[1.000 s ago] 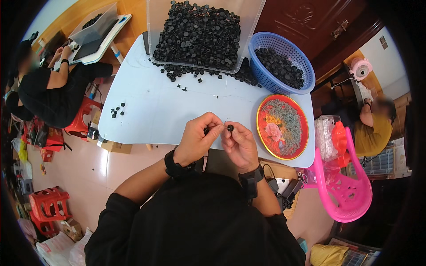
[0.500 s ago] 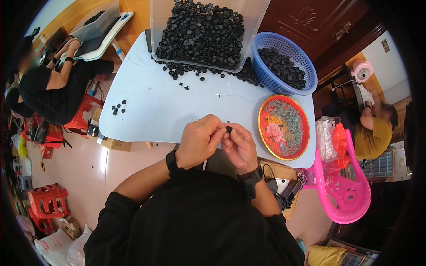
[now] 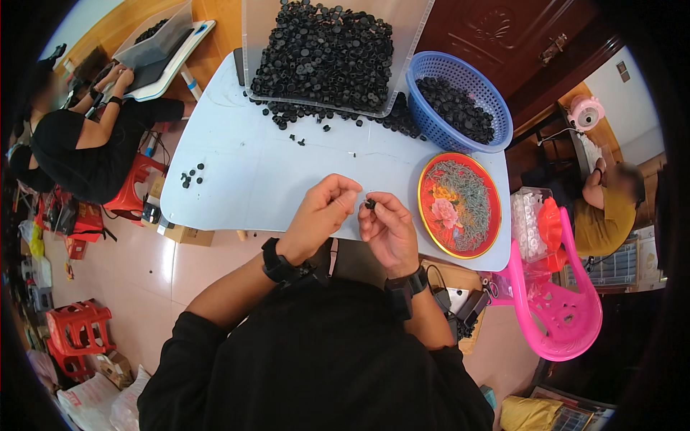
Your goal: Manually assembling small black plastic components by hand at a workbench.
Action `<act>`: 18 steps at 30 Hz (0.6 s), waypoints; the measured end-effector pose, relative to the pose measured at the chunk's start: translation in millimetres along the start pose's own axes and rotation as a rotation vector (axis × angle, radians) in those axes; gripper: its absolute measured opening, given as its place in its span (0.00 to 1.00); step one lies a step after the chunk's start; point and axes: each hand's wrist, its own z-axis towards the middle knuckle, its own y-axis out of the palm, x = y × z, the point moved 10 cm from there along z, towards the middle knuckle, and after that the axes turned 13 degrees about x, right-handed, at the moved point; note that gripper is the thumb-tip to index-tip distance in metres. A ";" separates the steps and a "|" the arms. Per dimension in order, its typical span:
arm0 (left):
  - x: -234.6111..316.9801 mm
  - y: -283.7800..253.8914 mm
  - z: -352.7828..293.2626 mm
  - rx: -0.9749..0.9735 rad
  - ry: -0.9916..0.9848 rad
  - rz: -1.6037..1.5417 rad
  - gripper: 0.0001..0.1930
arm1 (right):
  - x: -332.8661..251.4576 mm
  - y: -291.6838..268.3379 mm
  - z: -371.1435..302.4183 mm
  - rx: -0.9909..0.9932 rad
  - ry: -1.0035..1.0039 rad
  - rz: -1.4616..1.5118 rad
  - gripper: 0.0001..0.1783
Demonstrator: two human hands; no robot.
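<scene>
Now; right hand [image 3: 391,233] pinches black part [image 3: 370,204]; left hand [image 3: 315,218] grip unclear; table edge [image 3: 244,226] close; room leftward

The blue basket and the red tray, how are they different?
The blue basket is plain, while the red tray has pictures of flowers.
The basket is deep with lots of little holes; the tray looks shallow, with no holes to be seen.
The basket holds chunky black pieces; the tray holds thin grey ones.
Both look rounded and hold lots of small pieces.

Table [image 3: 273,172] with bin [image 3: 410,39], basket [image 3: 445,128], tray [image 3: 439,237]
</scene>
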 end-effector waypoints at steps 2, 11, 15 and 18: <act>-16.1 -8.6 0.3 0.003 -0.174 -0.079 0.08 | 1.8 -2.9 0.3 0.002 0.014 0.038 0.11; -14.7 0.1 -8.9 -0.190 -0.164 -0.228 0.13 | -2.1 -4.4 -3.0 0.043 -0.021 -0.008 0.11; -0.4 -4.9 -9.9 -0.160 -0.088 -0.258 0.12 | -11.3 0.2 -8.1 0.049 -0.070 -0.057 0.11; 4.8 -8.1 -9.2 -0.127 -0.042 -0.259 0.11 | -15.2 6.5 -12.7 0.044 -0.093 -0.095 0.11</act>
